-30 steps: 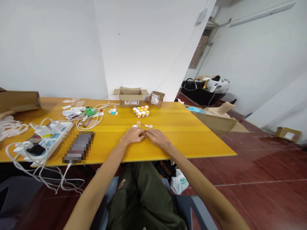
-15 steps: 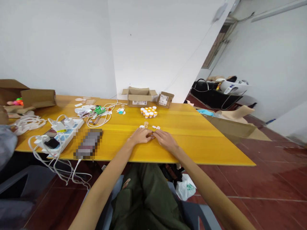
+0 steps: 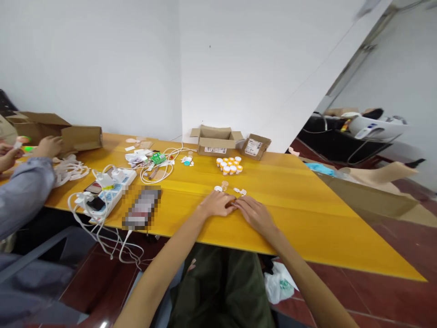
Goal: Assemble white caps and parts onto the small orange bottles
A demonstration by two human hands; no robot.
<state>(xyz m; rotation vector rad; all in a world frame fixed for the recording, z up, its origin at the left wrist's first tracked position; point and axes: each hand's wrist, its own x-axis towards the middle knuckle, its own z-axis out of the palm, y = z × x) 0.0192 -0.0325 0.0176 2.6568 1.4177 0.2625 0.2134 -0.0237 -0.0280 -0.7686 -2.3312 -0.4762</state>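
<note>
Both my hands rest near the front edge of the yellow table, fingertips meeting. My left hand (image 3: 218, 203) is closed with bent fingers, and my right hand (image 3: 256, 214) pinches against it. Whatever sits between the fingertips is too small and covered to name. Just beyond the left hand lie a white round disc (image 3: 217, 188) and a small clear amber-tinted cup (image 3: 224, 185). Small white plastic pieces (image 3: 240, 191) with cut-outs lie past the right fingers. Farther back stands a cluster of several small containers (image 3: 229, 165) with white and orange tops.
Two cardboard boxes (image 3: 215, 149) (image 3: 255, 146) stand against the wall. To the left are a power strip (image 3: 118, 189) with plugs and cables, a blurred-out phone (image 3: 142, 207), and a green packet (image 3: 158, 158). A co-worker's hand (image 3: 50, 146) works by another box (image 3: 83, 138).
My view has swung left, so the table's things appear farther right. A co-worker's hands and sleeve have come into sight at the left. My own hands stay together at the same spot.
</note>
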